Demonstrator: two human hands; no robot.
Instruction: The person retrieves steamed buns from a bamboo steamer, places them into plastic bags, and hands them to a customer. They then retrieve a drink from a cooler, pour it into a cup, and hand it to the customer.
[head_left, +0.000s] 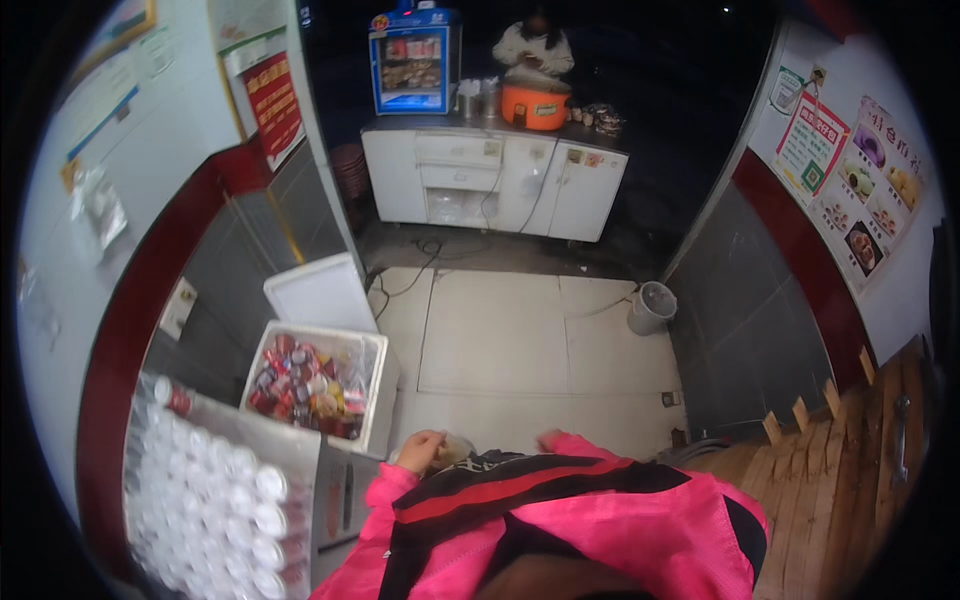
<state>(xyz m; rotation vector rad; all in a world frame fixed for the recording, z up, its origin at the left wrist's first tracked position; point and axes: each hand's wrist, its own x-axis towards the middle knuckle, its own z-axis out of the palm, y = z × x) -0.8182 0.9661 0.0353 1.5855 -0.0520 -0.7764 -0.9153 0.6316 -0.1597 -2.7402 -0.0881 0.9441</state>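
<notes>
At the lower middle, my left hand (421, 451) is raised in front of my pink jacket, with its fingers curled beside a pale, partly hidden thing (452, 451) that looks like a thin plastic bag. Whether the fingers grip it cannot be made out. My right hand (551, 439) is mostly hidden behind its pink sleeve, and only a blurred part shows. Left of my left hand stands an open white foam box (381, 397) full of small packaged cups and packets. Its white lid (322, 292) leans behind it.
Packed white-lidded cups (217, 495) stand at lower left. A wooden slatted surface (810, 495) lies at right. A grey bin (651, 309) stands by the right wall. Cables (427, 251) cross the doorway floor. Beyond, a white counter (461, 180) holds an orange pot (534, 105) and blue display cabinet (415, 67); a person (534, 49) is behind it.
</notes>
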